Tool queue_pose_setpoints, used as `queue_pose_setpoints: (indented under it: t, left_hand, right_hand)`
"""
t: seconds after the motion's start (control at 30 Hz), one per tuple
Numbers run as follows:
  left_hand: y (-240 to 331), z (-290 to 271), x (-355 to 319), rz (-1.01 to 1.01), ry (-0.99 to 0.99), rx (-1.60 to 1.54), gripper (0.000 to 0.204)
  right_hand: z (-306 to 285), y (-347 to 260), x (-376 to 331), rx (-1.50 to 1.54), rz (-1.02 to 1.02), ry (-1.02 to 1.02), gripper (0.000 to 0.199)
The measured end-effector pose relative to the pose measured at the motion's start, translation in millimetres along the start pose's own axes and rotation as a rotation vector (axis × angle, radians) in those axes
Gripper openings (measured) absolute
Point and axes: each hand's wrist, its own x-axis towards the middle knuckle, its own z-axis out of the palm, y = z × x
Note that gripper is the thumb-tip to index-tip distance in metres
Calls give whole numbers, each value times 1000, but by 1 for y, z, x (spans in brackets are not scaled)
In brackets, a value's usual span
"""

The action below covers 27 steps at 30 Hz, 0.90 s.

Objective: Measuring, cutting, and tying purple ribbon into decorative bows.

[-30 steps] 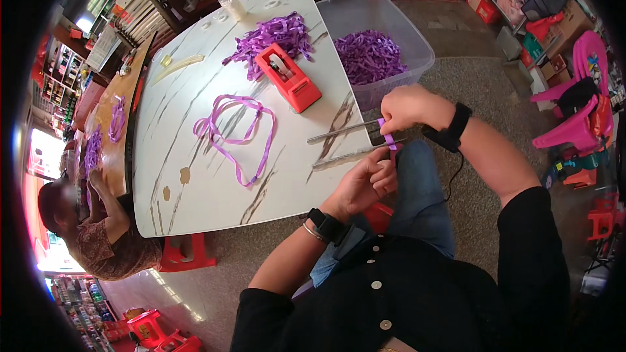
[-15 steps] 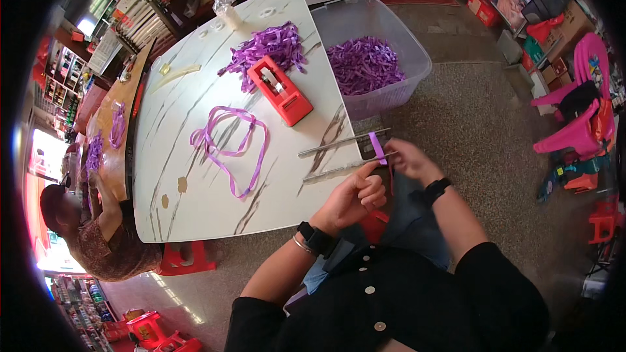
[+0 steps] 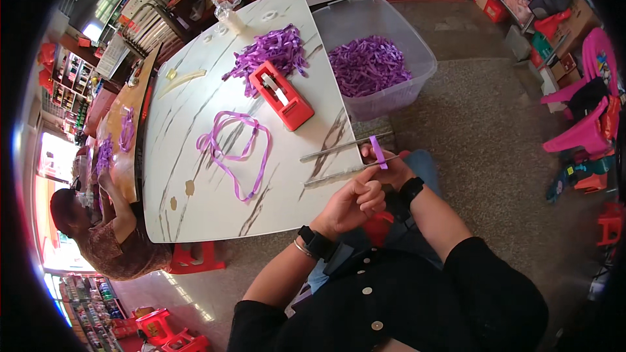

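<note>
Two thin metal rods point(image 3: 336, 148) jut past the table's right edge, with a purple ribbon point(image 3: 377, 153) wrapped across them near their outer ends. My left hand point(image 3: 355, 203) is closed below the rods; its fingers are curled, and the index fingertip presses at the ribbon's lower end. Close around the ribbon and the rod ends is my right hand point(image 3: 396, 172), closed, with its fingers partly hidden behind them. A loose loop of purple ribbon point(image 3: 266, 156) lies on the white marbled table point(image 3: 195, 221). Beyond it stands a red tape dispenser point(image 3: 283, 101).
A heap of purple ribbons point(image 3: 277, 48) lies behind the dispenser. At the table's right stands a clear plastic bin point(image 3: 417, 68) holding more ribbons. A co-worker point(image 3: 107, 231) sits at a wooden table on the left. Pink chairs point(image 3: 580, 133) stand at far right.
My right hand has moved left and in toward the rods, to the ribbon. My left hand stays close to the ribbon's lower end. The view has shifted slightly.
</note>
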Motion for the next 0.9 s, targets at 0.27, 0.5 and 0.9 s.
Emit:
queue_pose_setpoints:
  t: [0.27, 0.5, 0.9]
  left_hand:
    - [0, 0, 0, -4, -12, -4, 44]
    - [0, -2, -1, -4, -47, -31, 43]
    - [1, 5, -2, 2, -3, 27, 41]
  right_hand:
    - [-22, -4, -8, 36, 7, 75, 19]
    - [23, -15, -16, -145, 44, 416, 20]
    - [30, 8, -15, -69, -34, 524, 25]
